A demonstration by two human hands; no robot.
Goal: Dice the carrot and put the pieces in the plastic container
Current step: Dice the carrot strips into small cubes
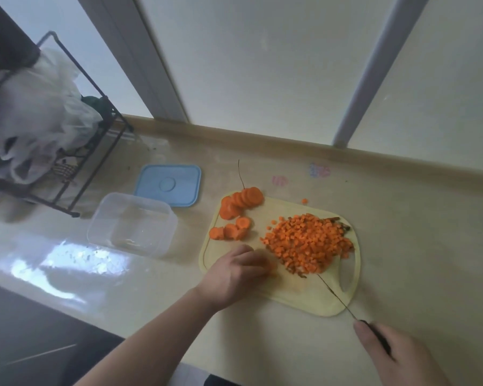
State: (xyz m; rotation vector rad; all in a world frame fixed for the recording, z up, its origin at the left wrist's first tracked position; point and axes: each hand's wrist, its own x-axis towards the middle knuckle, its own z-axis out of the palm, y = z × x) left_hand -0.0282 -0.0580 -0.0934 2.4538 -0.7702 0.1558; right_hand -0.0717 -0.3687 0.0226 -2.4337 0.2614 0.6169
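A pale yellow cutting board point(296, 295) lies on the counter. On its right half sits a heap of diced carrot point(308, 245). Carrot slices point(239, 214) lie at its far left corner. My left hand point(239, 271) rests curled on the board's near left, over some carrot that is blurred and mostly hidden. My right hand point(396, 355) grips the dark handle of a knife point(336, 296), whose thin blade reaches up to the heap's near edge. The clear plastic container point(131, 222) stands empty to the left of the board.
The container's blue lid point(169, 185) lies behind it. A black wire rack point(76, 140) with plastic bags stands at the far left. One carrot cube point(305, 201) lies off the board near the wall. The counter's front edge runs diagonally at the lower left.
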